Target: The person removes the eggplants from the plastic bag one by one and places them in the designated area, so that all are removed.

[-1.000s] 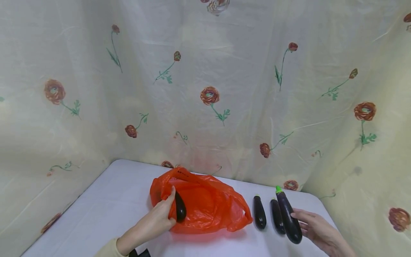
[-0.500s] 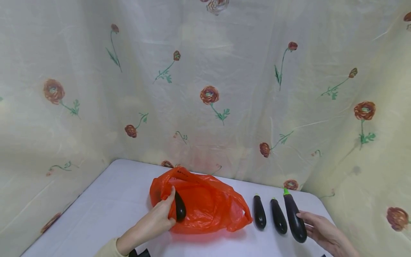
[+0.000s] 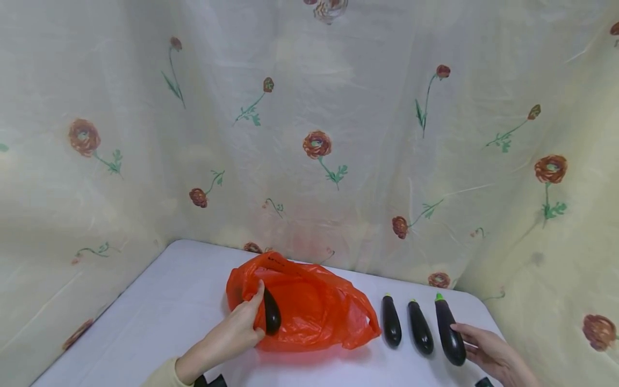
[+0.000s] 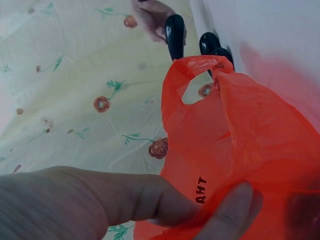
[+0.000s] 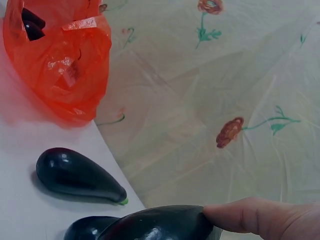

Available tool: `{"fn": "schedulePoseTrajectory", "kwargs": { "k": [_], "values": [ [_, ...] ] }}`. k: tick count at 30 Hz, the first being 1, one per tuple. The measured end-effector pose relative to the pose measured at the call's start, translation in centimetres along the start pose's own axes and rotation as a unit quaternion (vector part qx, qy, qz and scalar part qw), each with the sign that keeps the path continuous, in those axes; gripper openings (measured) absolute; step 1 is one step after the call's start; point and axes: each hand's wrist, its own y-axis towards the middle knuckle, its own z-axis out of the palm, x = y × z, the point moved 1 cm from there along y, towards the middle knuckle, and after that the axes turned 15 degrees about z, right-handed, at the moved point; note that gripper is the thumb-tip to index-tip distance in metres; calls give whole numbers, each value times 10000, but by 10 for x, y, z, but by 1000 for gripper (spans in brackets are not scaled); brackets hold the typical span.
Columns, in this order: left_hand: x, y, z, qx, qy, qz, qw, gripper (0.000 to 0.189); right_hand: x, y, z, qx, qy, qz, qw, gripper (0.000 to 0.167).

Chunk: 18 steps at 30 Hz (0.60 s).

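An orange-red plastic bag [image 3: 319, 312] lies with its mouth held up by my left hand [image 3: 242, 322], which pinches the rim between thumb and fingers. Inside the mouth, beside those fingers, shows a dark eggplant [image 3: 272, 314]; in the right wrist view two dark eggplant shapes [image 5: 33, 25] peek out. My right hand [image 3: 486, 349] grips another eggplant [image 3: 450, 333] with a green stem end, thumb on its side, close over the table at the right. To its left, one eggplant [image 3: 420, 329] and a further eggplant [image 3: 391, 322] lie roughly parallel, stems pointing away.
A white table [image 3: 159, 312] carries everything. Behind it and at both sides hangs a pale curtain [image 3: 367, 188] printed with flowers, reaching the table's back edge. A bag handle loop [image 4: 192, 85] stands toward the eggplants in the left wrist view.
My right hand has moved its eggplant rightward, away from the middle eggplant it overlapped, and the stem end has dropped lower in the view. The left hand and bag stay put.
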Motion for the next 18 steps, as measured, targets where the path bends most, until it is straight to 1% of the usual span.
{"fn": "schedulePoseTrajectory", "kwargs": {
  "k": [4,9,10,12,16,18],
  "values": [
    [-1,0,1,1,-6,-28,10000,90,-3,5,-3,-25,-43,-13,10000,12],
    [-2,-1,1,-43,-20,13,10000,91,-5,12,-4,-440,-57,-10,9990,9],
    [-2,-1,1,-47,-15,16,10000,91,-5,13,-4,-531,-76,1,9986,10],
    [-2,-1,1,-43,-22,10,10000,91,-5,16,-5,-642,-113,41,9979,19],
    [-1,0,2,-26,13,-21,10000,90,-5,20,-5,-826,-170,208,9962,58],
    [-1,0,2,-17,30,-28,10000,90,-5,22,-4,-894,-184,280,9954,71]
  ]
}}
